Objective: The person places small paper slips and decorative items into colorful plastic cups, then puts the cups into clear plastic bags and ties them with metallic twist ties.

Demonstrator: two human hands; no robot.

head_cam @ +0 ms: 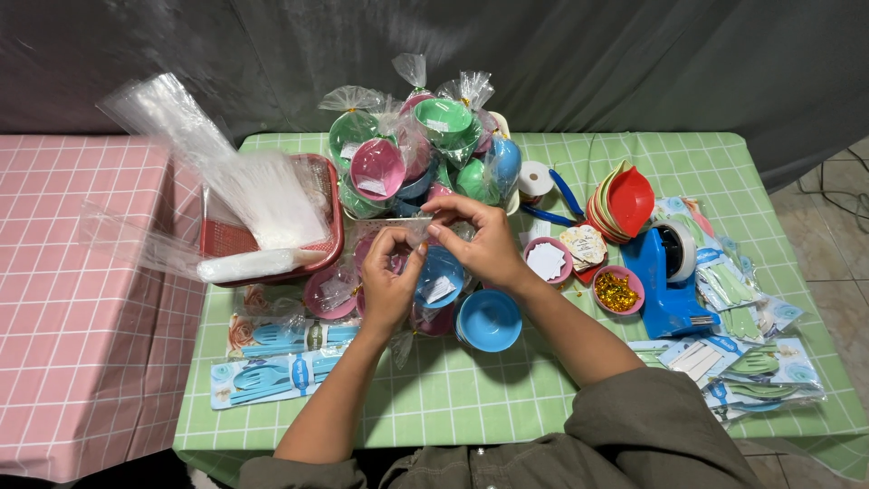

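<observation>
A person sits at a table with a green checked cloth (507, 389). Both hands are up over the middle of it. The left hand (389, 281) and the right hand (480, 240) are pinched shut on the top of a clear plastic bag (418, 237). Inside the bag sits a blue bowl (441, 276), just under the fingers. The hands are close together and almost touch.

Behind the hands there is a big pile of wrapped bowls (421, 149), green, pink and blue, each in its own clear bag with the top gathered. So a lot looks done already.

Some looks left to do. An open blue bowl (489, 319) waits just beside the hands with no bag on it. A stack of red bowls (625, 201) stands to the right, near a blue tape holder (665, 281). A red basket (312, 249) on the left holds many empty clear bags (262, 195). Packs of plastic spoons and forks (276, 358) lie at the front left, and more lie at the far right. A little pink dish of gold bits (617, 292) sits near the tape holder.
</observation>
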